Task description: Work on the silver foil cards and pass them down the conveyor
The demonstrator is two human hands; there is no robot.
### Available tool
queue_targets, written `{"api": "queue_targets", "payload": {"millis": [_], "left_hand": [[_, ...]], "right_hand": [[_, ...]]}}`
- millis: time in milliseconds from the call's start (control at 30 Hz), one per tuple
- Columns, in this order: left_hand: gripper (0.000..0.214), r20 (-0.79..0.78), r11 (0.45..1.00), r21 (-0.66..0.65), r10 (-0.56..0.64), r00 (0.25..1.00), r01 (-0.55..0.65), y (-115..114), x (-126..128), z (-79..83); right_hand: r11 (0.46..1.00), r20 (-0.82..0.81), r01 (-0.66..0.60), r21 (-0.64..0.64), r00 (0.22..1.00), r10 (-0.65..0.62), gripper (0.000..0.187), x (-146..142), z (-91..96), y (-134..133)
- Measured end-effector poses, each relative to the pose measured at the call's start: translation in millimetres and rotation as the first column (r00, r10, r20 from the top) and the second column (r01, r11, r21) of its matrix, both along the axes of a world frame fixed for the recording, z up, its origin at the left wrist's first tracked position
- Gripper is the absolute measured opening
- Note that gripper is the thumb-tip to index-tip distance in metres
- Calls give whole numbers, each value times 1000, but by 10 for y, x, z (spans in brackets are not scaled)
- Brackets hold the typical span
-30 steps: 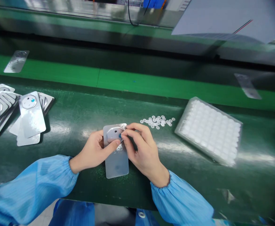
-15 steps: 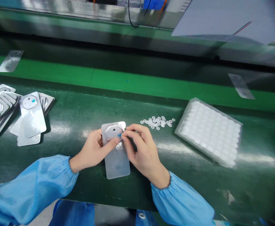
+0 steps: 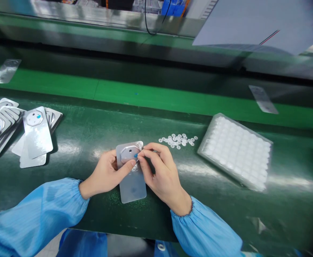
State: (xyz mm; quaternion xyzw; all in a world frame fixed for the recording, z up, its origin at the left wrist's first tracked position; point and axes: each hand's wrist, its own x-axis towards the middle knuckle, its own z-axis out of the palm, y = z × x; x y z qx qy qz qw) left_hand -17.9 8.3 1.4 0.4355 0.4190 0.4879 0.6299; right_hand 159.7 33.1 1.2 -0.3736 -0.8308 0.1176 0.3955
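Note:
A flat silvery plate with rounded corners is in front of me, an octagonal recess with a dark hole and a blue spot in its upper part. My left hand grips its left edge, thumb lying on the front near the recess and fingers partly hidden behind. My right hand is closed in a pinch at the recess's right side, fingertips touching the plate by the blue spot. Whatever is between those fingertips is too small to make out. Just beyond the right hand lies a scatter of small clear round pieces.
A clear tray filled with rows of white pieces lies at the right. Similar silvery plates are piled at the left, with another stack farther left. A white panel hangs over the far right of the green bench.
The view has shifted slightly. Both hands stay on the plate in nearly the same pose, and the plate's upper end looks slightly more tilted.

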Motion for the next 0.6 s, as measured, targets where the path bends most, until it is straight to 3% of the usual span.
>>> {"api": "queue_targets", "payload": {"millis": [300,600], "left_hand": [[31,-29,999,-27,-24,999,23,-19,-4,-20],[19,6,1000,-28,-12,1000,12,28,-22,50]], "right_hand": [[1000,-12,11,14,1000,-10,16,-9,3,3],[992,-94,9,-122,995,-21,12,-18,-19,-3]]}}
